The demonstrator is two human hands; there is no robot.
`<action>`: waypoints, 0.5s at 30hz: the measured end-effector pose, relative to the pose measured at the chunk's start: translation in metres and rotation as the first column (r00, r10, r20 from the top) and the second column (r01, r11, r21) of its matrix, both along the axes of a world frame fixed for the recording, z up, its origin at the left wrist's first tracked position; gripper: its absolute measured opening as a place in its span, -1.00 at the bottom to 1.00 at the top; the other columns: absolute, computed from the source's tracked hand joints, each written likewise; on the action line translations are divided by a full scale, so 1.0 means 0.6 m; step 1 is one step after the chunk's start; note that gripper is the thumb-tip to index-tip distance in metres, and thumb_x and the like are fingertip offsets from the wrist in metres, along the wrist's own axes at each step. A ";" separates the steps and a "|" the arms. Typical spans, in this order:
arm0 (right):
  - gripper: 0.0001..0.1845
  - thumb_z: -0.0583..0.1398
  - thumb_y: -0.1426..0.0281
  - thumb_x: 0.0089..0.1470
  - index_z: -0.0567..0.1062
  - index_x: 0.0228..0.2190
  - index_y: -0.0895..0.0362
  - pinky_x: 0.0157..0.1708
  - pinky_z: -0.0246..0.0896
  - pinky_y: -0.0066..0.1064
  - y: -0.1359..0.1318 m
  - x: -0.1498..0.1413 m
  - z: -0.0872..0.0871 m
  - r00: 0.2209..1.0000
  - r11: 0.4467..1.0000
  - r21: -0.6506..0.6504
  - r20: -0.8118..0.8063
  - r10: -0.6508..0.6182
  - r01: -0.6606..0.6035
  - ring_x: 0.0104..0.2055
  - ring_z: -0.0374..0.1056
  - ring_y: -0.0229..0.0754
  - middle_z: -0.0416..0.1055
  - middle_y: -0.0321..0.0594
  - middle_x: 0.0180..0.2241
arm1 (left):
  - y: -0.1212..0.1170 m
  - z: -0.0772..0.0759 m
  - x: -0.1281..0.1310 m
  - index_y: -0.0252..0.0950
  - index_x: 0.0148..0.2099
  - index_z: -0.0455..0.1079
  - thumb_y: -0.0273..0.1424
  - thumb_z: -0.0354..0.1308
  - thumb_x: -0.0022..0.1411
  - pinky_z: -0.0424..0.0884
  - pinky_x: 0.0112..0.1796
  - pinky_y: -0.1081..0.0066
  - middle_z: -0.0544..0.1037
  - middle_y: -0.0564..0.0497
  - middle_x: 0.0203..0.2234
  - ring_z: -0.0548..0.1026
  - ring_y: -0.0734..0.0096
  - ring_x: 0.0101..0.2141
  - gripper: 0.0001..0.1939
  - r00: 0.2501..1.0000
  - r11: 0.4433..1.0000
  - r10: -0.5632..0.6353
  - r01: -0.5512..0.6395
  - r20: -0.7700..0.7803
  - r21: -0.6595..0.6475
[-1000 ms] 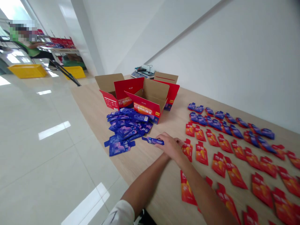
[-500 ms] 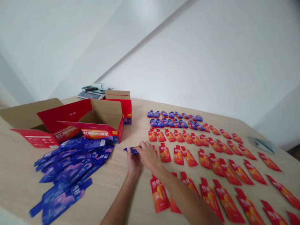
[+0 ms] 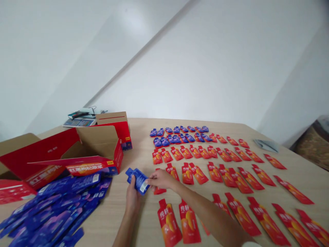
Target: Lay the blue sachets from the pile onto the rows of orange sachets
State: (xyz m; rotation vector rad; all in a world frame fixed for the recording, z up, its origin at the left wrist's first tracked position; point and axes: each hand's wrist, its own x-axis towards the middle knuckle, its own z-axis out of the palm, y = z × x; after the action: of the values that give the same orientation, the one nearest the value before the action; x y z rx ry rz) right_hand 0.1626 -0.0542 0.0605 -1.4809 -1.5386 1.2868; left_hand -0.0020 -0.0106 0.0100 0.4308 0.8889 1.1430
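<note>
Both my hands hold one blue pouch (image 3: 137, 178) just above the wooden table (image 3: 295, 175). My left hand (image 3: 132, 198) grips it from below. My right hand (image 3: 161, 178) pinches its right edge. Rows of red pouches (image 3: 223, 171) lie flat to the right of my hands, and two rows of blue pouches (image 3: 177, 133) lie behind them. A loose pile of blue pouches (image 3: 51, 206) lies to the left.
An open red carton (image 3: 84, 152) with raised flaps stands behind the blue pile. A second small box (image 3: 117, 125) and a scale (image 3: 79, 118) sit at the table's far left edge. A grey flat bag (image 3: 266, 144) lies at the far right.
The view has swung right, away from the floor and toward the wall. The blue pouch was lifted from near the pile, and both hands now hold it turned more upright.
</note>
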 end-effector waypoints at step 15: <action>-0.65 0.28 0.12 0.19 0.57 -0.27 0.19 -0.60 0.03 -0.58 -0.103 0.553 0.082 0.749 0.744 0.097 -0.043 -0.661 0.661 -0.57 0.17 -0.39 0.47 -0.28 -0.47 | -0.022 -0.026 0.005 -0.28 -0.38 0.58 0.46 0.09 -0.01 0.35 -0.34 0.25 0.46 -0.11 -0.49 0.37 0.12 -0.38 -0.16 0.829 0.868 -0.184 0.390 -0.528 0.309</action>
State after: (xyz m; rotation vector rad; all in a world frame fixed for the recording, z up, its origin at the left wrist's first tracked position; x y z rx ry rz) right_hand 0.4944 -0.1159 0.1098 -1.7263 -0.8991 0.7599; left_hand 0.0011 -0.0240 -0.0057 1.2052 0.9676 0.9369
